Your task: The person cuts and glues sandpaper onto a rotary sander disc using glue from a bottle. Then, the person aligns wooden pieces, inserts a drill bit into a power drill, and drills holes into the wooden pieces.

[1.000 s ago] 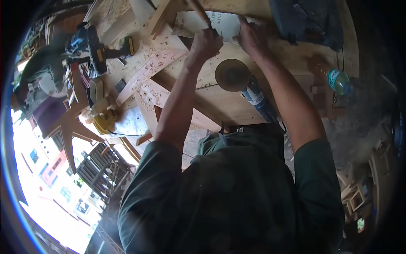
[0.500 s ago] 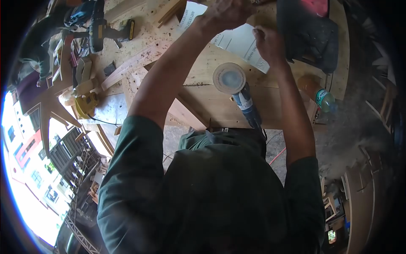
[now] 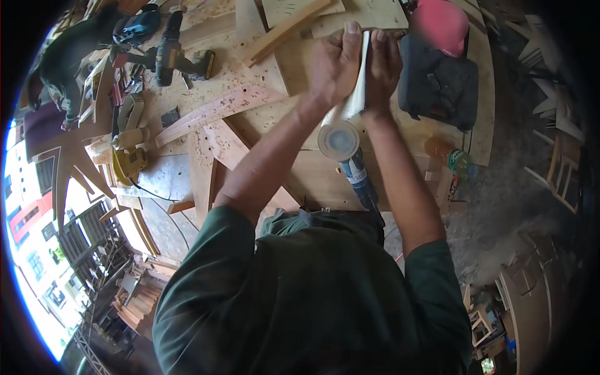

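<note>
A white-backed sheet of sandpaper (image 3: 357,100) stands folded on edge between my palms, over the workbench. My left hand (image 3: 337,67) presses on its left side with the thumb up. From the other side my right hand (image 3: 382,70) closes against it, fingers bent, so much of the sheet is hidden. Just below the hands, a disc sander lies at the bench's near edge, its round pad (image 3: 339,140) facing up and its blue body (image 3: 359,178) pointing toward me.
A cordless drill (image 3: 169,55), a yellow power tool (image 3: 129,164) and pale wooden pieces (image 3: 219,112) lie to the left. Rightward are a dark case (image 3: 437,84), a red cap (image 3: 441,30) and a bottle (image 3: 461,162). Another person (image 3: 62,78) bends at the far left.
The sandpaper was spread out flatter with its print showing; now it is folded upright. Both hands have come together around it, and the left has moved closer to me.
</note>
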`<state>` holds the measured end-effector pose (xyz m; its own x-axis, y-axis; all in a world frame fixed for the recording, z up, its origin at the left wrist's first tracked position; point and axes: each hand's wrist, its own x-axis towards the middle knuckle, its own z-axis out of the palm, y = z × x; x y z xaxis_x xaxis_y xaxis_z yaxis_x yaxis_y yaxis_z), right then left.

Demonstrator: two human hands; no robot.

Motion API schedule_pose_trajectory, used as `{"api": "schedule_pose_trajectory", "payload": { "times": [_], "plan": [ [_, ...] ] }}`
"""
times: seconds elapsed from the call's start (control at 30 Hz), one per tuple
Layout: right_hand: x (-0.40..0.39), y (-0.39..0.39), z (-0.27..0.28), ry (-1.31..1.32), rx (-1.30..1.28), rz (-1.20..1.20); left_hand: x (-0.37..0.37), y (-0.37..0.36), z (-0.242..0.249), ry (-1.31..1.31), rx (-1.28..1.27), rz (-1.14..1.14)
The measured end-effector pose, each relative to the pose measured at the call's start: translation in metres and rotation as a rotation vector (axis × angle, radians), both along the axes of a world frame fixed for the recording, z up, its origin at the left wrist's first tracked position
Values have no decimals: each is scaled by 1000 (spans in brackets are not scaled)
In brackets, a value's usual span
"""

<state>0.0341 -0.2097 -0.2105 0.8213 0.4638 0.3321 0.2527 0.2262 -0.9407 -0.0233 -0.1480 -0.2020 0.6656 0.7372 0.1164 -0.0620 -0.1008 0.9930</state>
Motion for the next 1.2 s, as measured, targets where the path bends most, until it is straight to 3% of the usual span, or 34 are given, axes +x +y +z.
{"api": "schedule_pose_trajectory", "payload": {
  "times": [0.1, 0.17, 0.2, 0.23, 0.3, 0.37, 0.5, 0.63, 0.7, 0.73, 0.83, 0.9, 0.93, 1.0, 1.07, 1.1, 1.13, 1.17, 1.2],
  "plan": [
    [-12, 5, 4, 37, -35, -61, -9, 5, -5, 30, 115, 32],
    [-19, 1, 11, -17, -158, -97, -17, 16, -1, 205, 463, 89],
    [-13, -1, 9, -183, -195, -130, -23, 21, 0, 297, 629, 111],
    [-1, -14, 6, -276, -474, -115, -30, 26, 2, 429, 916, 57],
    [21, -47, 2, -410, -748, -36, -46, 35, 12, 369, 909, 64],
    [33, -90, -8, -493, -819, -72, -64, 51, -1, 602, 860, -47],
    [24, -160, -11, -219, -829, -73, -69, 58, -29, 848, 802, -270],
    [7, -200, -50, 202, -760, -87, -18, 50, -59, 625, 966, -271],
    [-7, -201, -43, 395, -613, -127, 25, 49, -72, 541, 973, -222],
    [-16, -193, -29, 544, -490, -180, 33, 35, -47, 304, 1113, -19],
    [-16, -188, -37, 772, -196, -235, 37, 9, 10, 31, 1242, 248],
    [-22, -181, -34, 817, -69, -224, 20, 4, 15, 160, 777, -203],
    [-25, -179, -36, 736, -85, -232, -2, -3, 20, 431, 618, -367],
    [-30, -175, -39, 575, -121, -245, -40, -8, -6, 524, 339, -442],
    [-50, -169, -26, 318, -267, -173, -84, -19, -30, 649, -240, -249],
    [-58, -167, -20, 193, -341, -128, -105, -20, -39, 591, -479, -293],
    [-61, -162, -22, -179, -256, -6, -125, -20, -48, 522, -718, -328],
    [-66, -162, -29, -336, -292, 87, -143, -22, -57, 442, -955, -358],
    [-72, -166, -40, -495, -326, 180, -155, -28, -67, 386, -889, -331]
  ]
}}
